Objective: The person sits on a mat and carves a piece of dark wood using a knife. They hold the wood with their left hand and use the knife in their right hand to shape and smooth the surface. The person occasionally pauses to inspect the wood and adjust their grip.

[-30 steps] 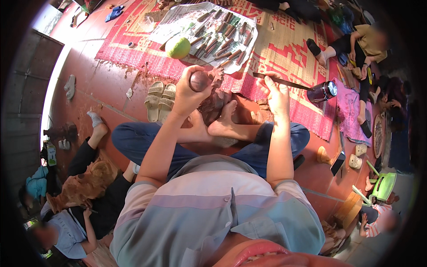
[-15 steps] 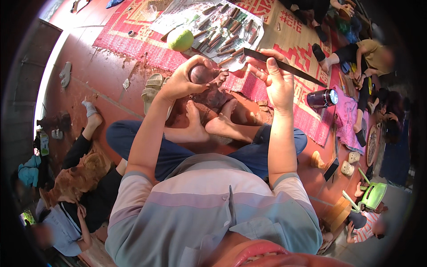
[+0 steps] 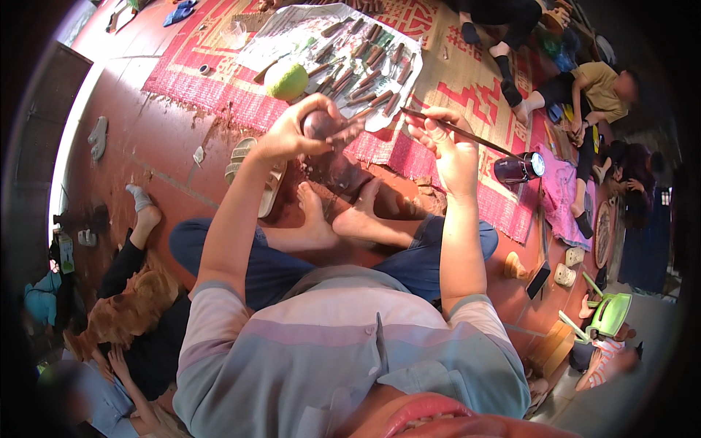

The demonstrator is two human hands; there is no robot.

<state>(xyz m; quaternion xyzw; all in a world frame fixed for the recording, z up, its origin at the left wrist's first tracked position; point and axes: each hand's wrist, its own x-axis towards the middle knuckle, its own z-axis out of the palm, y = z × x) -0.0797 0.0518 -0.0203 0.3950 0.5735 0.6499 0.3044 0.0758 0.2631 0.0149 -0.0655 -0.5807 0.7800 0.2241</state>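
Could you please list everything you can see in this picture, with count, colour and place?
Round piece: one, dark reddish brown, held up in the left hand.
Long thin tool: one, dark, in the right hand, tip toward the round piece.
Hand tools: many, dark, laid on a pale sheet on the mat.
Woven mat: one, red and tan, on the floor ahead.
Round fruit: one, green, on the mat.
Cup: one, dark purple, right of the right hand.
Sandals: a pair, tan, on the red floor.
Other people: several, seated at left and upper right.
Left hand: grips the round piece.
Right hand: grips the tool.
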